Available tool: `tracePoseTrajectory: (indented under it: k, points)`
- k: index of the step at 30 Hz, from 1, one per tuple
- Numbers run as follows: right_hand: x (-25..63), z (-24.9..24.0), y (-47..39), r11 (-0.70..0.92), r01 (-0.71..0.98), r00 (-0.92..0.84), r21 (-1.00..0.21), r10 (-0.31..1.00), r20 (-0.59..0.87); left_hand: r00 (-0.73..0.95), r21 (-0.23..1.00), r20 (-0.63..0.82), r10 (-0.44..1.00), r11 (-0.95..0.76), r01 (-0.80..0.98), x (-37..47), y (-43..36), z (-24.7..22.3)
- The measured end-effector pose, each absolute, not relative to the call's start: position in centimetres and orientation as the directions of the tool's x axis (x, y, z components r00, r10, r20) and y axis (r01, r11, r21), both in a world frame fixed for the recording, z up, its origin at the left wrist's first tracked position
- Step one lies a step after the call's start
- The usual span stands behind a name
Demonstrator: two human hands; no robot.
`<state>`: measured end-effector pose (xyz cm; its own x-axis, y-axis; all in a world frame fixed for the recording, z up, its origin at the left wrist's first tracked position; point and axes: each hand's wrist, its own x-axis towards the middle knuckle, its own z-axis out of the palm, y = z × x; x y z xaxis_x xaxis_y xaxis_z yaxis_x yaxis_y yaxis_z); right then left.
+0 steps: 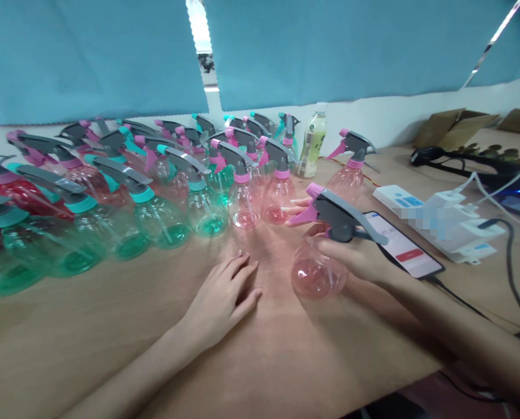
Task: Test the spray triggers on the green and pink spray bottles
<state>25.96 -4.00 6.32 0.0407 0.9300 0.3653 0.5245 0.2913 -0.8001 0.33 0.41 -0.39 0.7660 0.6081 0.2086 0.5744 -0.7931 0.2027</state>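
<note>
My right hand (349, 247) is wrapped round the neck of a clear pink spray bottle (318, 279) with a grey and pink trigger head. The bottle is slightly tilted and its base is close to the table; whether it touches, I cannot tell. Flat on the wooden table, my left hand (225, 294) lies with its fingers apart and nothing in it. Just beyond the hands stand pink spray bottles, one (244, 203) with a pink collar and another (279, 198) beside it. A green spray bottle (207, 209) is to their left.
Several more green, pink and red spray bottles (80, 233) crowd the left and back. A drink bottle (313, 139) and another pink spray bottle (347, 177) stand behind my right hand. Rightward lie a phone (410, 247), a white power strip (438, 221) with cables, and a cardboard box (449, 128).
</note>
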Motion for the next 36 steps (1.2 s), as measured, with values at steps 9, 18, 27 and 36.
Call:
tracePoseTrajectory:
  k: [9,18,27,36]
  points:
    - [26.5,6.01,-3.78,0.261,0.466,0.034,-0.845,0.95,0.312,0.767,0.203,0.213,0.605,-0.796,0.571,0.35,0.5,-0.57]
    - [26.57,5.8,-3.74,0.27,0.516,0.061,-0.813,0.935,0.35,0.763,0.214,0.22,0.608,-0.793,0.57,0.35,0.44,-0.54]
    - [26.65,5.73,-3.86,0.288,0.54,0.047,-0.791,0.928,0.37,0.764,0.218,0.201,0.613,-0.788,0.575,0.43,0.37,-0.32]
    - [26.47,6.05,-3.73,0.285,0.517,0.068,-0.807,0.926,0.371,0.762,0.218,0.214,0.611,-0.79,0.573,0.45,0.47,-0.49]
